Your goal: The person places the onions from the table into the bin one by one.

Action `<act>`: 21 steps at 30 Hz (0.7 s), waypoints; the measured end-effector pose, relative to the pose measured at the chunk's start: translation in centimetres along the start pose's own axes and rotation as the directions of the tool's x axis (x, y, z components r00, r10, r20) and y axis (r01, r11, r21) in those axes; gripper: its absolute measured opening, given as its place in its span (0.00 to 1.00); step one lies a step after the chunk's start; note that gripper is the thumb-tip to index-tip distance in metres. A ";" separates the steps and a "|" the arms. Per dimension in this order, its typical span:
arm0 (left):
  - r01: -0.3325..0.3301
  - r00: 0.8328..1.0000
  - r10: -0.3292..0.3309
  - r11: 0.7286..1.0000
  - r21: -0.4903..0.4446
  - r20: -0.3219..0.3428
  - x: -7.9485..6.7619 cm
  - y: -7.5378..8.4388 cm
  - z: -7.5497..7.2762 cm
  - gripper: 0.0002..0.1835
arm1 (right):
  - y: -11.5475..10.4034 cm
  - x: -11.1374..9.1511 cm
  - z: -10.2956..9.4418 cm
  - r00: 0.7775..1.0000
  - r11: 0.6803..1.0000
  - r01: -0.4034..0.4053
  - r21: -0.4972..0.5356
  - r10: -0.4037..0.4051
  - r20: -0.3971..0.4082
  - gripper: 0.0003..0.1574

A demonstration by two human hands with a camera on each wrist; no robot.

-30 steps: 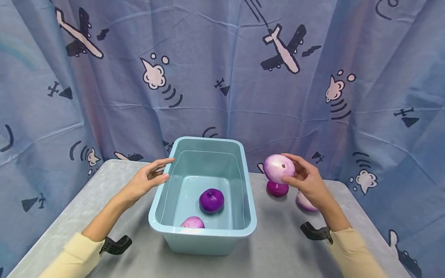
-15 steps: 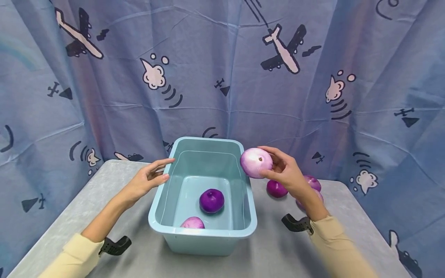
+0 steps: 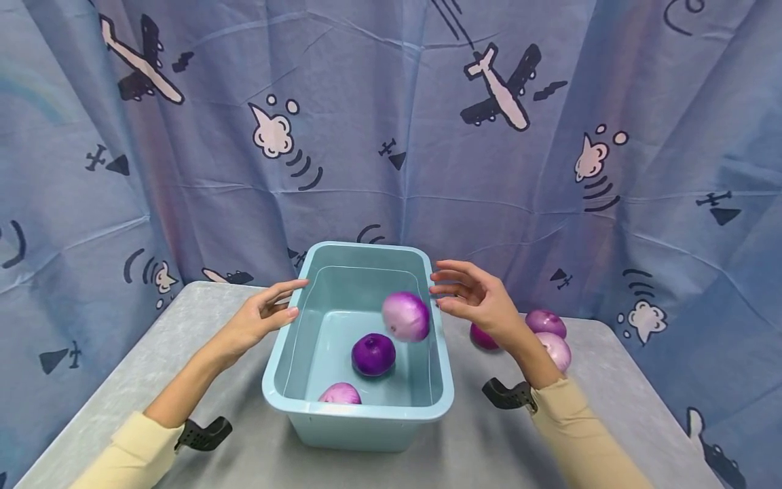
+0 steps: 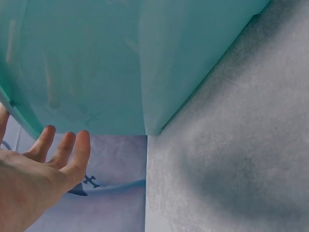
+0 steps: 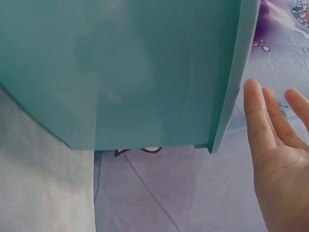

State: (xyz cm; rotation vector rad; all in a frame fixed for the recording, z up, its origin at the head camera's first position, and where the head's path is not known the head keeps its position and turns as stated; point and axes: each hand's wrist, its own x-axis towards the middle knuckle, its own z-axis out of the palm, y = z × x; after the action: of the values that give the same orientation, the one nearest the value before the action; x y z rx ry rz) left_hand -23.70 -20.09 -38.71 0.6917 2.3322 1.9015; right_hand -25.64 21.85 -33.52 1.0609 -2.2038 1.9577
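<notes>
A light-blue plastic bin (image 3: pixel 357 410) stands on the table. Just inside its right wall is a pale purple onion (image 3: pixel 406 317), slightly blurred and out of my hand. My right hand (image 3: pixel 476 295) is beside the right rim, fingers loosely extended with nothing in them. A dark purple onion (image 3: pixel 373 354) lies on the bin's floor. Nearer the front wall sits another pale onion (image 3: pixel 341 394), partly hidden by the rim. My left hand (image 3: pixel 250 322) is at the left rim with its fingers extended; in the left wrist view the fingers (image 4: pixel 82 145) show beside the bin's outer wall.
Right of the bin on the grey table (image 3: pixel 226 394) are a dark onion (image 3: pixel 484 338) partly behind my right hand, a purple onion (image 3: pixel 546 322) and a pale onion (image 3: pixel 554 350). A blue curtain (image 3: pixel 342 170) with printed planes hangs behind the table.
My right hand has carried the pale onion leftward from the table's right side and let it go over the bin; the onion is now lower, inside. My left hand has stayed put.
</notes>
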 end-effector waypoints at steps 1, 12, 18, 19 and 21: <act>0.001 1.000 -0.001 1.000 0.001 -0.002 0.0 0.0 0.0 0.29 | 0.0 -0.2 -0.1 1.000 1.000 -0.005 0.002 0.005 -0.005 0.35; 0.004 1.000 -0.004 1.000 0.002 -0.003 -0.1 0.0 0.1 0.29 | 0.9 -2.8 -2.0 0.985 0.989 -0.118 -0.086 0.106 -0.136 0.24; 0.012 1.000 -0.012 1.000 0.005 -0.003 -0.2 0.0 0.1 0.29 | 1.6 -4.5 -3.2 0.975 0.980 -0.163 -0.114 0.142 -0.171 0.23; 0.010 1.000 -0.010 1.000 0.004 -0.003 -0.2 0.0 0.1 0.29 | 1.7 -4.8 -3.4 0.974 0.978 -0.166 -0.128 0.142 -0.177 0.23; 0.006 1.000 -0.006 1.000 0.000 -0.004 -0.1 0.0 0.1 0.29 | 1.9 -5.4 -4.0 0.972 0.972 -0.173 -0.159 0.142 -0.189 0.22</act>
State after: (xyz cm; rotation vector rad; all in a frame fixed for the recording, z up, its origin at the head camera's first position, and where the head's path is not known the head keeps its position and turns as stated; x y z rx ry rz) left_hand -23.57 -20.05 -38.73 0.6805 2.3343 1.9016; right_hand -24.07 27.87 -36.62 0.6805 -2.3717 1.7904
